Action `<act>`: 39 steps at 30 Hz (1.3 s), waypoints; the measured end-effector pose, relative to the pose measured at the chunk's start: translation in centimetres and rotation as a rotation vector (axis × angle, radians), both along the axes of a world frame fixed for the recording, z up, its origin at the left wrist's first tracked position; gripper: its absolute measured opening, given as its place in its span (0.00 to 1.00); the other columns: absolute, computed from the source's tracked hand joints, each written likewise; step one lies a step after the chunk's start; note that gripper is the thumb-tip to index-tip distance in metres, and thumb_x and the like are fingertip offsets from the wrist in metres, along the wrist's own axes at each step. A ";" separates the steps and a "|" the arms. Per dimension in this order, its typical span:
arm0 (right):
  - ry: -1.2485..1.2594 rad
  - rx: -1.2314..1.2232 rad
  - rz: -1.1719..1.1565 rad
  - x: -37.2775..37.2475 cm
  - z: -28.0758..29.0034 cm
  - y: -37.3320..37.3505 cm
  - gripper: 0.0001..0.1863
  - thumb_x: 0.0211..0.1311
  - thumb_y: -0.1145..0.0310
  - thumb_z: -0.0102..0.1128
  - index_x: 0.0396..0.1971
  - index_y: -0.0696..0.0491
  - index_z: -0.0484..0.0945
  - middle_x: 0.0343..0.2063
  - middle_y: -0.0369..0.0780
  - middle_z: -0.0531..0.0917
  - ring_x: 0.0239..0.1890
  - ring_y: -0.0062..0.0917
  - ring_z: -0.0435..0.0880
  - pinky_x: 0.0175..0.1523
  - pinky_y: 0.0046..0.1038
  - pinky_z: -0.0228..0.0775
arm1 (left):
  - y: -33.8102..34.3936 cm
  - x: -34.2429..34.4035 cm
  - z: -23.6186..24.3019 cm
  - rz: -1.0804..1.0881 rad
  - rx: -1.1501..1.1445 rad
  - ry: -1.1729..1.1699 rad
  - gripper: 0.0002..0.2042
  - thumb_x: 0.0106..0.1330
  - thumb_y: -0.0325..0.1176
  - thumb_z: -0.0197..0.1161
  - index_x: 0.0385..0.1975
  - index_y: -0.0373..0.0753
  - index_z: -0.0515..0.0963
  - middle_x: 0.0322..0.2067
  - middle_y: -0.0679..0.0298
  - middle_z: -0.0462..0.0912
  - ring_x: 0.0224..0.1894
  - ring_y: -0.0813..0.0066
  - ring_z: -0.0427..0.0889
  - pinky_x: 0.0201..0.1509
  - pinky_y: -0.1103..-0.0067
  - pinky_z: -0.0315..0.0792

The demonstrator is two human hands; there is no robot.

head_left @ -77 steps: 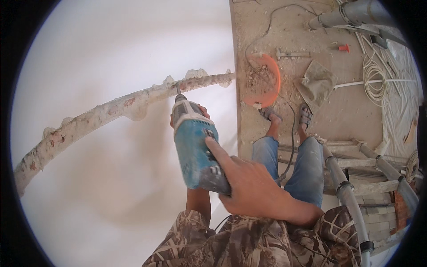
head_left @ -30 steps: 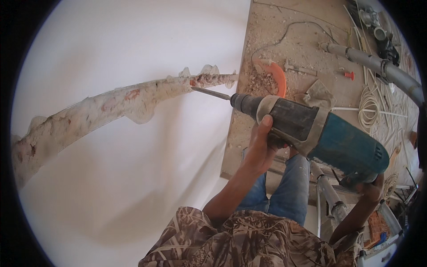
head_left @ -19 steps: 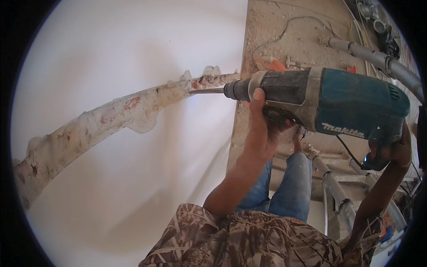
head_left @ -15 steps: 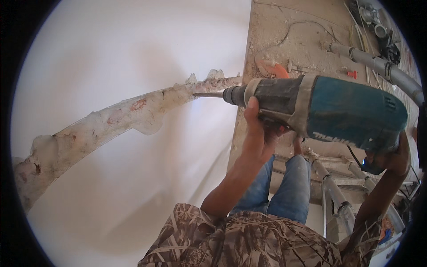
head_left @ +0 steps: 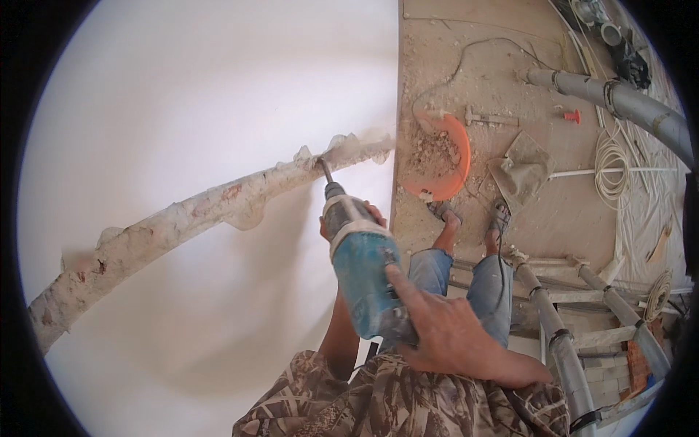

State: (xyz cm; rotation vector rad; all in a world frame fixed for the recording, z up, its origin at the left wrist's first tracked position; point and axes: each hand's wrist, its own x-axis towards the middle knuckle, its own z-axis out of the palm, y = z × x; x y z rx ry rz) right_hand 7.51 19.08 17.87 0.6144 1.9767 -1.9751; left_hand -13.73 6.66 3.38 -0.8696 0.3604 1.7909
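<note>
A teal and black rotary hammer (head_left: 362, 269) is in both my hands, tilted with its nose toward the white wall. Its chisel bit (head_left: 326, 170) meets the rough groove (head_left: 218, 199) cut along the wall, near the upper edge. Fingers of my left hand (head_left: 376, 213) wrap round the front housing; the tool covers the rest of that hand. My right hand (head_left: 445, 329) grips the rear end, its index finger lying along the casing. The trigger is hidden.
An orange tub (head_left: 464, 156) holding rubble stands on the dusty floor by the wall, near my feet. Close by lie a hammer (head_left: 493, 119), a cloth sack (head_left: 521, 169) and a cable coil (head_left: 610, 171). Scaffold-like metal tubing (head_left: 557, 328) stands at the right.
The rotary hammer has swung from nearly level to pointing up and away, its rear end moving down and left. My right hand has come in from the far right; the tub is now uncovered.
</note>
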 end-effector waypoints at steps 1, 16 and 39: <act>0.048 0.038 0.023 -0.1 -0.3 -0.7 0.57 0.44 0.65 0.72 0.74 0.60 0.48 0.41 0.53 0.82 0.41 0.51 0.83 0.44 0.45 0.78 | -0.4 -0.8 -1.2 -0.073 0.071 0.142 0.42 0.59 0.75 0.55 0.59 0.41 0.73 0.54 0.52 0.78 0.54 0.54 0.79 0.59 0.56 0.76; 0.125 0.030 -0.468 9.2 -4.5 -5.6 0.56 0.37 0.67 0.78 0.72 0.58 0.58 0.52 0.57 0.81 0.53 0.48 0.84 0.59 0.37 0.74 | -1.9 6.1 1.2 -0.378 -0.222 0.563 0.39 0.64 0.74 0.49 0.55 0.40 0.74 0.45 0.55 0.80 0.47 0.57 0.85 0.49 0.58 0.84; 0.059 -0.084 -0.513 8.7 -5.4 -8.6 0.56 0.41 0.69 0.74 0.73 0.58 0.53 0.53 0.58 0.79 0.55 0.50 0.82 0.60 0.38 0.74 | -3.2 5.8 -2.4 -0.437 -0.173 0.500 0.38 0.67 0.74 0.42 0.54 0.43 0.74 0.43 0.56 0.82 0.44 0.57 0.85 0.47 0.59 0.84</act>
